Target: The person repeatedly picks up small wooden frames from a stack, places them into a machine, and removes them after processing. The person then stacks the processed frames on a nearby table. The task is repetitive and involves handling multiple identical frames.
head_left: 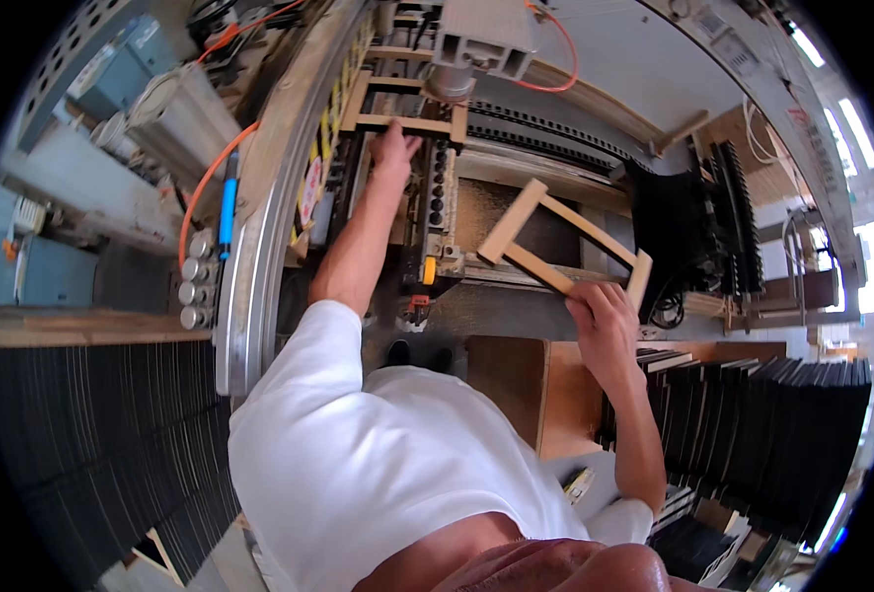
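My right hand (605, 318) grips the near corner of a pale wooden frame (516, 223), a rectangle of four flat bars with an open middle. That frame is held up at a tilt, right of the machine's narrow rail. Farther forward, at the end of my stretched arm, my left hand (393, 156) has its fingers at the near bar of a second wooden frame (415, 125). This one lies flat across the machine's rails under a metal head (450, 83). The undersides of the left fingers are partly hidden.
A metal-edged beam (259, 257) runs along my left, with a blue tool (228, 207) and an orange hose (203, 192) beside it. Dark panels stand stacked at lower left (101, 434) and right (762, 424). A brown wooden box (508, 380) stands by my legs.
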Demonstrator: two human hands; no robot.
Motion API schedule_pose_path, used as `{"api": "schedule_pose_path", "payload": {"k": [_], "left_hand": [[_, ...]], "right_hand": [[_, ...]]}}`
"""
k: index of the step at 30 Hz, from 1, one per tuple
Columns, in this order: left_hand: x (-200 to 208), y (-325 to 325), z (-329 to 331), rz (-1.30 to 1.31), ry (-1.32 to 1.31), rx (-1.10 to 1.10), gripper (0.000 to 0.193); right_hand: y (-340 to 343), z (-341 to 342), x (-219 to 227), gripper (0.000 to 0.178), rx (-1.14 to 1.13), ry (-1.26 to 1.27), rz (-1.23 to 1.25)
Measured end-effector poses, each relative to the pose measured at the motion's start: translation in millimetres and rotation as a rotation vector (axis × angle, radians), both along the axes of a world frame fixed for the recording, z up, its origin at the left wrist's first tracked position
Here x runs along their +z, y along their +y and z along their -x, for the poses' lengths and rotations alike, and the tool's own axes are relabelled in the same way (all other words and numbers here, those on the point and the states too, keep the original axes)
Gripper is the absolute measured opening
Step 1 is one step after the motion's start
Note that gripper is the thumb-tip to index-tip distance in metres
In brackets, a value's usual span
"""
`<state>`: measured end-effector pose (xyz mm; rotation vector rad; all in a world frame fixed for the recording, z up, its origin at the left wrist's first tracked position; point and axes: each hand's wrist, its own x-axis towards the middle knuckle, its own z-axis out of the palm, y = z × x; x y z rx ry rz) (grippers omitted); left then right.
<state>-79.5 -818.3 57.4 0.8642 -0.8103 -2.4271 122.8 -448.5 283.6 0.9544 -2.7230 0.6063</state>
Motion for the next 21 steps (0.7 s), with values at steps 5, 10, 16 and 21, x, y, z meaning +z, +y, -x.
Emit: {"api": "schedule_pose_path", "payload": {"k": [5, 10, 16, 21], "left_hand": [[-0.6, 41.3, -118.4, -0.052, 0.145, -0.116, 0.036], [5.9, 62.8, -178.8, -0.049, 0.288, -0.237, 0.024], [10.8, 69.8, -189.4, -0.055, 0.452, -0.224, 0.024], [-6.8, 69.1, -188.0, -0.044, 0.279, -0.076, 0.027]], "right_hand": [[-66.9, 69.6, -55.6, 0.006, 0.258, 0.049, 0.111], [-146.3, 110.1, -105.0, 0.009, 0.442, 0.043, 0.224], [-175.8, 119.9, -138.6, 0.021, 0.545, 0.052, 0.164], [-183.9, 131.1, -147.1, 0.022, 0.584, 0.066, 0.176]]}}
